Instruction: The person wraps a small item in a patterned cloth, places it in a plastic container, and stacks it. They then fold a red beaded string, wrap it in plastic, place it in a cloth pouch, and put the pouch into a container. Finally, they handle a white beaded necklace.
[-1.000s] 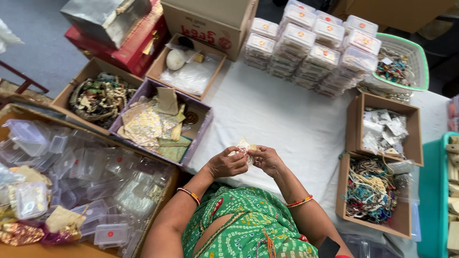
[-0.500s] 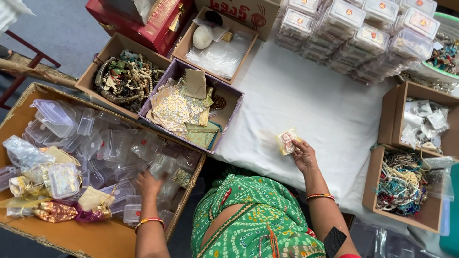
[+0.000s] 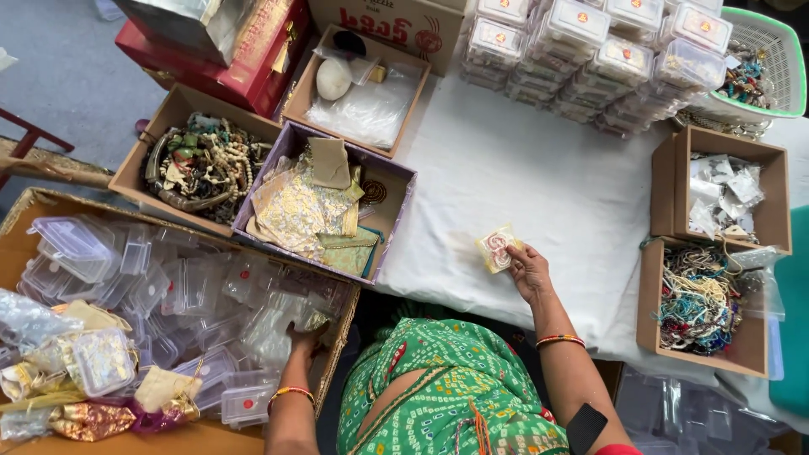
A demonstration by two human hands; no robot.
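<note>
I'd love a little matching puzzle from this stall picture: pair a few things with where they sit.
Things:
1. small clear packet with a red and white piece
2. green plastic basket
3. purple cardboard box of gold pouches
4. left hand

Places:
a. far right corner of the table
b. inside the big box of clear plastic cases
c. between the right hand's fingers
d. left of the white cloth

Pairs: 1-c, 2-a, 3-d, 4-b

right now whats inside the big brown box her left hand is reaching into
The big brown box holds many small clear plastic cases and some gold pouches. The left hand is among the cases; whatever lies beneath them is covered.
</note>
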